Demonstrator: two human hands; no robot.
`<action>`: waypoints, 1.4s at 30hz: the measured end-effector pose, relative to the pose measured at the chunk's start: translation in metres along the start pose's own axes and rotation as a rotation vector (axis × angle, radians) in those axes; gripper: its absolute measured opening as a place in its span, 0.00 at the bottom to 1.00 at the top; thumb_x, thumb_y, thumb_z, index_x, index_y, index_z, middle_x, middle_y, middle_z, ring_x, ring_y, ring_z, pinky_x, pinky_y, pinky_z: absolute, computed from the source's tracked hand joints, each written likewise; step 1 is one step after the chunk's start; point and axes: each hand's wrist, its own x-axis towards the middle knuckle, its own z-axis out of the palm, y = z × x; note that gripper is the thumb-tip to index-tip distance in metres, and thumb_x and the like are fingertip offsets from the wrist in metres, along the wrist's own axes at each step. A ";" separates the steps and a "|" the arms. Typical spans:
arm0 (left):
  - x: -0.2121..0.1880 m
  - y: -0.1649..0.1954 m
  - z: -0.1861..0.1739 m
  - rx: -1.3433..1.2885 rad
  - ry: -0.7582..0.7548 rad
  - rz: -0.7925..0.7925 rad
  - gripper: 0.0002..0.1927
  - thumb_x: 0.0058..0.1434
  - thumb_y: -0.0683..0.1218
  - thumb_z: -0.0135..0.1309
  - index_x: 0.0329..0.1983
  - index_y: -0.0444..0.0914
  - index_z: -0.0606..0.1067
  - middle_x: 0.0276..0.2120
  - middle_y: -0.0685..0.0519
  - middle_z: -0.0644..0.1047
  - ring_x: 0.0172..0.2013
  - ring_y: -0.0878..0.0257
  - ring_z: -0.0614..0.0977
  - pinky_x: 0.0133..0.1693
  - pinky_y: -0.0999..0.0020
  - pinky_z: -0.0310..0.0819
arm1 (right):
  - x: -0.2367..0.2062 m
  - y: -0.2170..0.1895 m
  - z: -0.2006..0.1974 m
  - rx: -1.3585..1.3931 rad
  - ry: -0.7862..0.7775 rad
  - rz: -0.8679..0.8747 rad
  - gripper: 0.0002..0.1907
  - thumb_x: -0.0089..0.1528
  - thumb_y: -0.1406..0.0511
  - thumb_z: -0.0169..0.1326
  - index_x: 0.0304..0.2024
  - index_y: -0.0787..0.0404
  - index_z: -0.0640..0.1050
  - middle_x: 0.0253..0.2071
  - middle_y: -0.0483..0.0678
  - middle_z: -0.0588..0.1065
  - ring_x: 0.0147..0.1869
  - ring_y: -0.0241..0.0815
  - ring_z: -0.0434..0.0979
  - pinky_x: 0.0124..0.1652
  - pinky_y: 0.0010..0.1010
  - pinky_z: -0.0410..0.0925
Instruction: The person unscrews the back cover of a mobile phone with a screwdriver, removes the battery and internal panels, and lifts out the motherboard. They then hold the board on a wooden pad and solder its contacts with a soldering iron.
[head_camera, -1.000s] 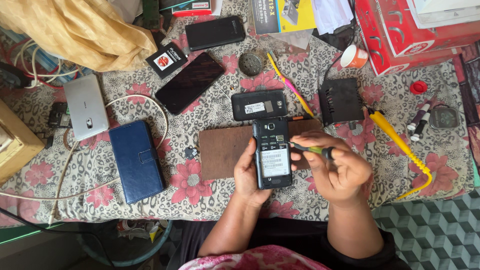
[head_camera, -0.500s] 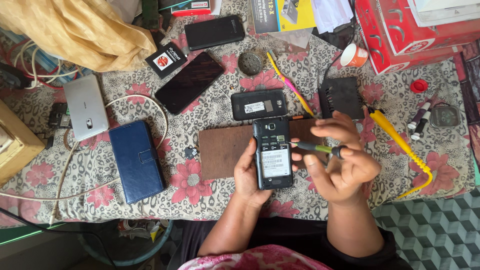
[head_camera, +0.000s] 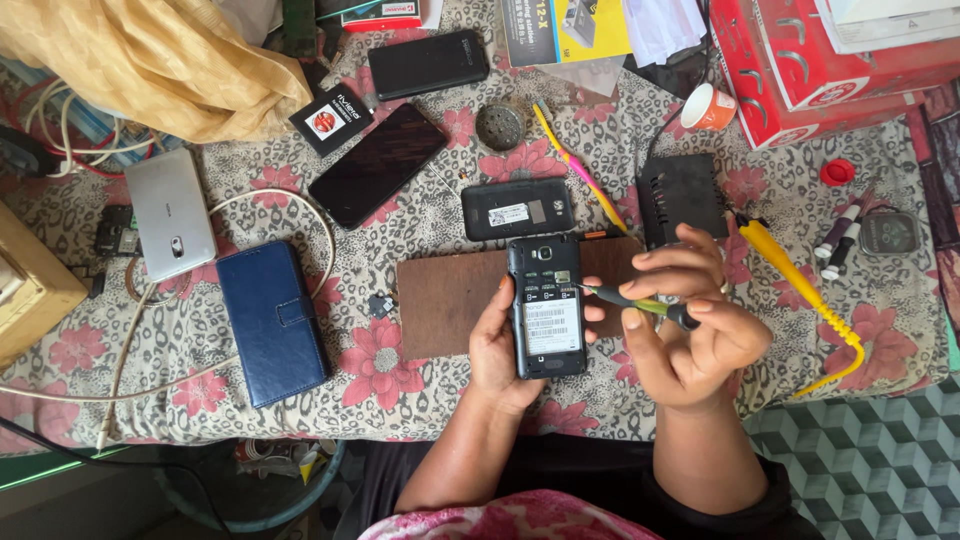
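**Opened phone on the brown mat: screwdriver at the upper frame**

Moved since half a second ago: right hand (head_camera: 690, 325) sits lower and nearer the opened phone (head_camera: 546, 305), and the screwdriver tip now meets the phone's upper right edge instead of hovering off to the side.

- Opened phone: back cover off, label and inner frame showing; lies upright on the brown mat (head_camera: 450, 300), at its middle.
- Left hand (head_camera: 497, 345): closed around the phone's left edge and lower corner, steadying it.
- Right hand: fingers pinched on a small screwdriver (head_camera: 640, 305) with green shaft and black cap, just right of the phone.
- Second black phone (head_camera: 517, 208): just above the opened phone, back up.
- Black box (head_camera: 682, 195): above and right of it.
- Blue wallet case (head_camera: 272, 320): well to its left.

Step, as judged: working a screw in the frame. Next move calls for a seated tip, straight pressure and a firm left-hand hold.
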 end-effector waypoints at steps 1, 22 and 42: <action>0.000 0.000 0.000 -0.001 -0.001 0.001 0.36 0.77 0.62 0.34 0.69 0.27 0.66 0.61 0.32 0.74 0.51 0.45 0.83 0.51 0.52 0.80 | 0.000 0.000 0.000 -0.028 0.005 -0.023 0.29 0.61 0.72 0.57 0.56 0.50 0.55 0.42 0.53 0.73 0.50 0.52 0.74 0.67 0.61 0.59; 0.001 -0.002 -0.004 -0.013 0.023 0.001 0.37 0.77 0.62 0.33 0.69 0.25 0.65 0.61 0.31 0.73 0.50 0.44 0.83 0.51 0.52 0.80 | 0.001 -0.002 -0.001 -0.069 -0.028 -0.033 0.28 0.64 0.71 0.58 0.59 0.50 0.59 0.47 0.54 0.75 0.51 0.51 0.75 0.67 0.57 0.57; 0.003 -0.001 -0.003 0.017 0.049 0.005 0.37 0.76 0.62 0.32 0.70 0.26 0.65 0.61 0.31 0.73 0.51 0.45 0.83 0.50 0.52 0.80 | -0.006 0.002 -0.004 0.008 0.001 0.046 0.23 0.65 0.74 0.53 0.55 0.52 0.58 0.43 0.51 0.77 0.53 0.51 0.76 0.70 0.57 0.55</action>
